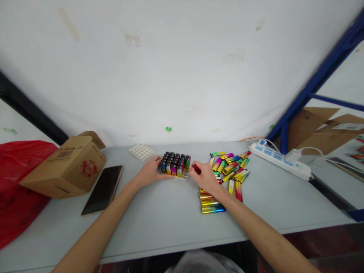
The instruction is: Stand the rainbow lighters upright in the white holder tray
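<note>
Several lighters with black tops stand upright, packed in rows in a white tray. Some pockets at the tray's right end hold no lighter. My left hand grips the block's left side, thumb along the front and fingers behind. Just right of the tray, my right hand is closed around a red lighter, most of it hidden by the fingers. Beyond that hand lies a loose pile of shiny multicoloured lighters. Below it, a row of lighters lies flat, partly under my right forearm.
A second white pocketed tray lies near the wall. At left are a phone, a cardboard box and a red plastic bag. A white power strip with cables lies at right, near a blue metal frame.
</note>
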The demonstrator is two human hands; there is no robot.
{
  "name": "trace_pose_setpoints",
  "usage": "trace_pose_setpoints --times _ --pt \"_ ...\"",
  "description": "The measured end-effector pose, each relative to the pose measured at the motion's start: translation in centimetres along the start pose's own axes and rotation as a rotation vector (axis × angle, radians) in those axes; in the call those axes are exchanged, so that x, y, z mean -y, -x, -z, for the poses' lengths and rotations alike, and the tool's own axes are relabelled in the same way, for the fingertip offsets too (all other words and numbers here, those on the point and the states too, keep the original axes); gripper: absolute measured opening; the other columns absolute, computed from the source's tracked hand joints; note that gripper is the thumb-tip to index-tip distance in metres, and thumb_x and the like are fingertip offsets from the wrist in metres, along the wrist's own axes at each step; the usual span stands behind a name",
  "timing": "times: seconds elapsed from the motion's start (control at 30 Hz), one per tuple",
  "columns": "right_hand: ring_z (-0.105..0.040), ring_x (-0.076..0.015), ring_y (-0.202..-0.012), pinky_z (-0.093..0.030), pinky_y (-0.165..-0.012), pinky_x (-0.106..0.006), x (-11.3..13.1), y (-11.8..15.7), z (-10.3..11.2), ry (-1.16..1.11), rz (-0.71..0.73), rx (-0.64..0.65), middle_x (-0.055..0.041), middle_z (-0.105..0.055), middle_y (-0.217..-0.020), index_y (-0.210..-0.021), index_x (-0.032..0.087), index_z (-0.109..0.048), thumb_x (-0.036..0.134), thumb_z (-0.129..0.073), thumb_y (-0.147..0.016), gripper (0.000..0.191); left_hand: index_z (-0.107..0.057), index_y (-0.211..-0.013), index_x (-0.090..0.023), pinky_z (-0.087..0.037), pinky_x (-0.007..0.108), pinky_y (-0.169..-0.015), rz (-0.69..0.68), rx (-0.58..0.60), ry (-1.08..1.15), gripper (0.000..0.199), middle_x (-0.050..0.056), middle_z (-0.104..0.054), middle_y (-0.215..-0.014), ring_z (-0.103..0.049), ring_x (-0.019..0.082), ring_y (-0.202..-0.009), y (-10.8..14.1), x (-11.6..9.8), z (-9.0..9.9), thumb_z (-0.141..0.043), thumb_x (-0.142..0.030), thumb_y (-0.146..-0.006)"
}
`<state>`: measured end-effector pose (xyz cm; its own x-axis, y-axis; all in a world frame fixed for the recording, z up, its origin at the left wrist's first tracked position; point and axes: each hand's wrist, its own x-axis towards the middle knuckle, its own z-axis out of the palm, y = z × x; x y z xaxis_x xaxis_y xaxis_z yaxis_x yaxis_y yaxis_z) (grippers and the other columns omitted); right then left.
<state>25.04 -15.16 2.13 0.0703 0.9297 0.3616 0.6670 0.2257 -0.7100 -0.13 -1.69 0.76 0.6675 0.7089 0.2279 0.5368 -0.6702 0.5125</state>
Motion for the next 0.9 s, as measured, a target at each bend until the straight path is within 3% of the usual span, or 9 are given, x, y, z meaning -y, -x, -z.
trace_pose_setpoints --times 0.17,0.4,0.63,0.9 --pt "-0.052 -0.0178 -0.065 -0.038 -0.068 -0.03 0.1 0.0 0.2 0.005 0.006 -0.048 0.0022 -0.056 -0.069 -0.086 0.025 -0.053 0.052 -0.048 -0.109 0.036 -0.075 -0.112 -0.02 -0.057 0.049 -0.102 0.023 0.017 -0.001 0.07 0.012 -0.071 -0.117 -0.069 0.036 -0.112 -0.1 -0.2 0.0 -0.088 -0.073 -0.067" --pt "-0.063 -0.023 -0.095 -0.049 -0.091 -0.034 -0.3 -0.4 1.6 0.135 0.156 -0.022 -0.0091 -0.067 -0.101 -0.094 0.023 -0.061 0.042 -0.045 -0.113 0.032 -0.075 -0.112 -0.022 -0.058 0.049 -0.101 0.008 0.004 -0.001 0.07 0.012 -0.072 -0.116 -0.07 0.036 -0.11 0.0 -0.3 0.1 -0.088 -0.073 -0.067" --pt "-0.061 -0.0194 -0.07 -0.043 -0.072 -0.03 -1.0 -0.7 1.8 0.217 0.066 0.11 -0.0029 -0.068 -0.076 -0.081 0.023 -0.059 0.049 -0.049 -0.114 0.043 -0.075 -0.112 -0.023 -0.059 0.047 -0.1 0.001 0.008 -0.007 0.064 0.011 -0.072 -0.116 -0.07 0.035 -0.111 0.0 -0.2 0.0 -0.084 -0.073 -0.073" --pt "-0.07 -0.0217 -0.079 -0.045 -0.073 -0.029 -1.0 -0.8 1.7 0.313 0.123 0.198 -0.0077 -0.077 -0.091 -0.098 0.021 -0.067 0.044 -0.052 -0.115 0.032 -0.076 -0.117 -0.023 -0.058 0.048 -0.102 -0.003 0.011 0.002 0.064 0.012 -0.073 -0.117 -0.07 0.035 -0.111 0.0 -0.1 0.0 -0.087 -0.067 -0.072"
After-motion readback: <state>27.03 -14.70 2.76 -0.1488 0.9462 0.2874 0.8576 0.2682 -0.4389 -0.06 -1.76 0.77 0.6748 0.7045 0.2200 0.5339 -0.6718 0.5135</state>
